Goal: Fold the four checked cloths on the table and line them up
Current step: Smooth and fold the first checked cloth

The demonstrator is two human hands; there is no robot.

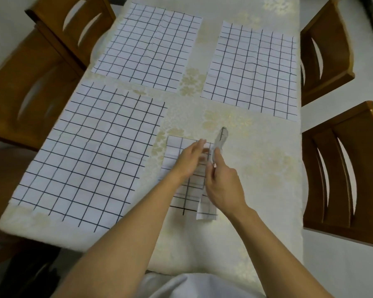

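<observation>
Where checked cloths (91, 155) lie, cream floral table (256, 168), wooden chairs (9, 82), pale floor (342, 265).

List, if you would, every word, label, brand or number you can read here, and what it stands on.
No readable text anywhere: no words, labels, brands or numbers.
The partly folded white cloth with black check lines and the three flat checked cloths show only grid lines.
The cream tablecloth has only a pale floral pattern.
The brown wooden chairs show no markings.

Two bare, unsleeved forearms (125, 229) and a plain white garment (181, 286)
</observation>
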